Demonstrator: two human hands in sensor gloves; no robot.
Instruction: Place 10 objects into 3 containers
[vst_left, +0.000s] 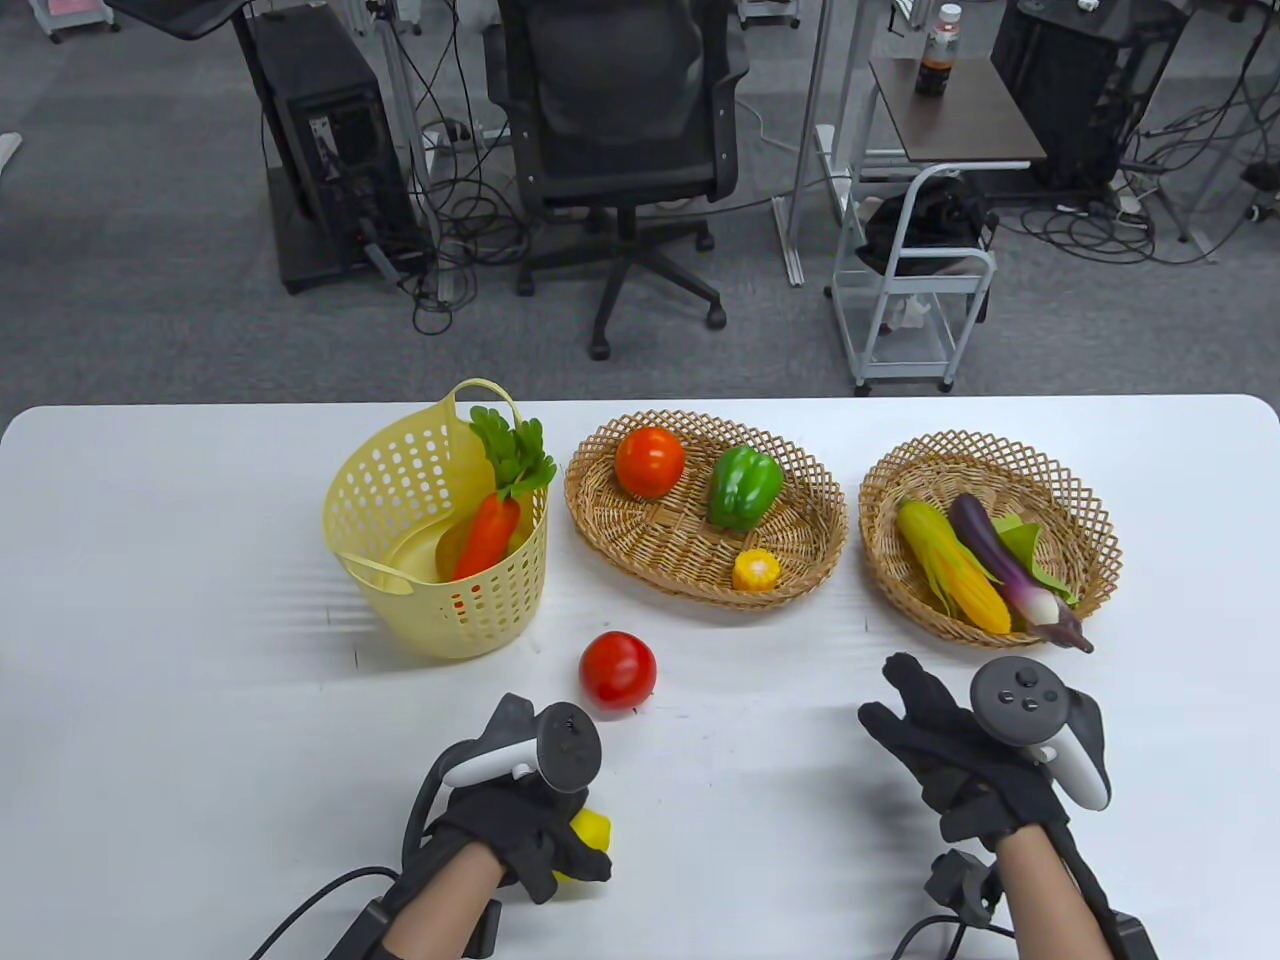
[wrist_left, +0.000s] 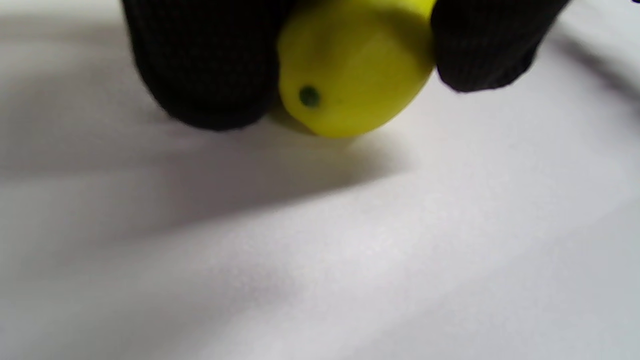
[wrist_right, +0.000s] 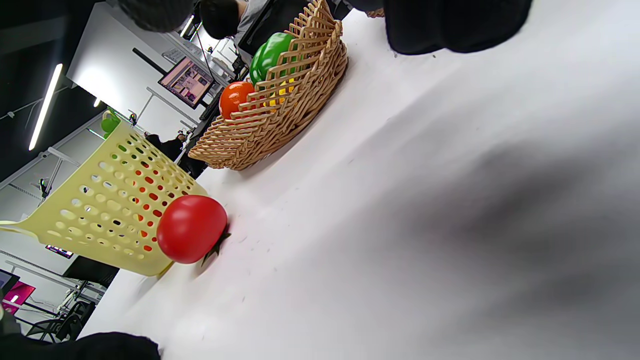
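My left hand (vst_left: 535, 810) grips a yellow lemon (vst_left: 590, 830) low at the table near the front edge; in the left wrist view the lemon (wrist_left: 350, 70) sits between two gloved fingers (wrist_left: 210, 65). My right hand (vst_left: 950, 740) is open and empty, fingers spread above the table at front right. A red tomato (vst_left: 617, 671) lies loose on the table (vst_left: 200, 700) and also shows in the right wrist view (wrist_right: 191, 228). The yellow plastic basket (vst_left: 440, 540) holds a carrot (vst_left: 490, 530). The middle wicker basket (vst_left: 700, 520) holds a tomato, a green pepper and a small corn piece. The right wicker basket (vst_left: 985, 535) holds corn and an eggplant.
The eggplant's tip (vst_left: 1075, 640) hangs over the right basket's front rim, close to my right hand. An office chair (vst_left: 620, 150) and a cart (vst_left: 915, 290) stand beyond the table's far edge.
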